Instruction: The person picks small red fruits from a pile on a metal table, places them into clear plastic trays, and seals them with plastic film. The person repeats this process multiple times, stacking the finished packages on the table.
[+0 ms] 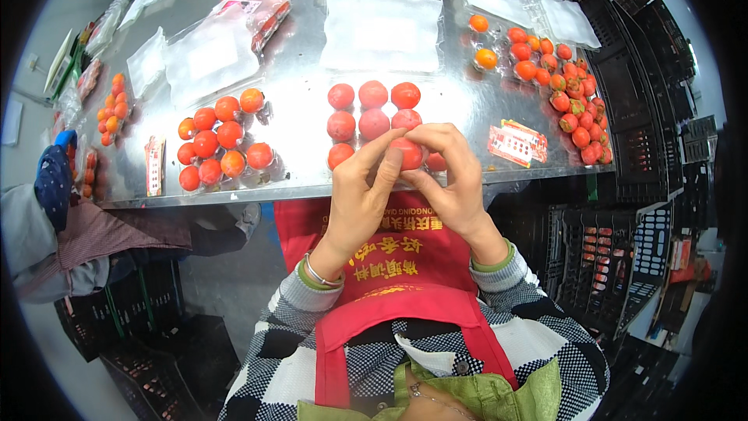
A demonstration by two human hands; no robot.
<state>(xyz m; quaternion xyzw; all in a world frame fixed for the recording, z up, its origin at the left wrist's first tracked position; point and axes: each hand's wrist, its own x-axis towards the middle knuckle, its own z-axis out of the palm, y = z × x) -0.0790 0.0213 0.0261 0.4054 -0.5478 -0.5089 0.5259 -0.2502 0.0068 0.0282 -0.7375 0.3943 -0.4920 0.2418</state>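
Between the fingertips of my left hand (363, 187) and my right hand (449, 181) is a red-orange persimmon (407, 154), gripped from both sides. It is held over the near edge of a group of persimmons (373, 124) set in rows in a clear plastic tray, partly hidden by my hands. Left of it stands another clear tray of persimmons (205, 144). Loose persimmons (581, 137), some with green-brown calyxes, are heaped at the table's right end. Beyond the middle rows lies a clear tray with a white liner (383, 29).
Printed cards (518, 143) lie right of my hands, more (155, 165) at left. Lined trays (213, 55) and a filled package (272, 20) sit on the metal table (298, 85). Black crates (637, 99) are stacked at right. Another person's sleeve (55, 187) is at left.
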